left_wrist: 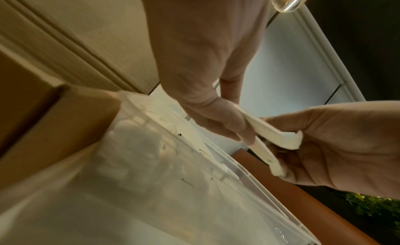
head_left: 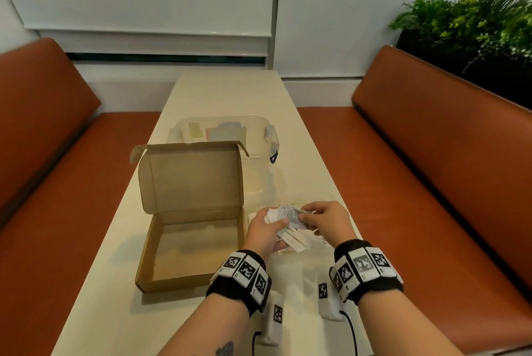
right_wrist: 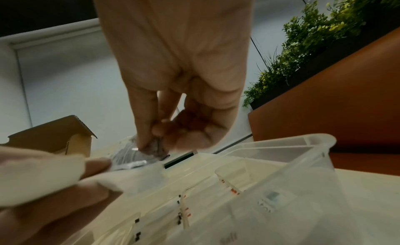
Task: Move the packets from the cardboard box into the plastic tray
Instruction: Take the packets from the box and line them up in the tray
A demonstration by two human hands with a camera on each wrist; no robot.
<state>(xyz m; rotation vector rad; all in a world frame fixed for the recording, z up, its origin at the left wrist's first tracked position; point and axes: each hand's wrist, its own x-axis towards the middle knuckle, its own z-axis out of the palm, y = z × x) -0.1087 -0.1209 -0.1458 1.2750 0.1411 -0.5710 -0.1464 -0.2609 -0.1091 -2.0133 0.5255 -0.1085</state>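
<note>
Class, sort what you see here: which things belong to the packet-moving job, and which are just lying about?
Part of the job:
open brown cardboard box
clear plastic tray
white paper packets gripped by both hands: left, right

Just lying about:
clear lidded plastic tub behind the box
green plants
orange bench seats

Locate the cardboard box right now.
In the head view the cardboard box sits open on the table, left of both hands, in front of the clear tub.

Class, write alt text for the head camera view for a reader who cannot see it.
Two hands, left hand and right hand, grip white packets above a clear plastic tray on a pale table. An open, empty-looking cardboard box sits to the left.
</note>
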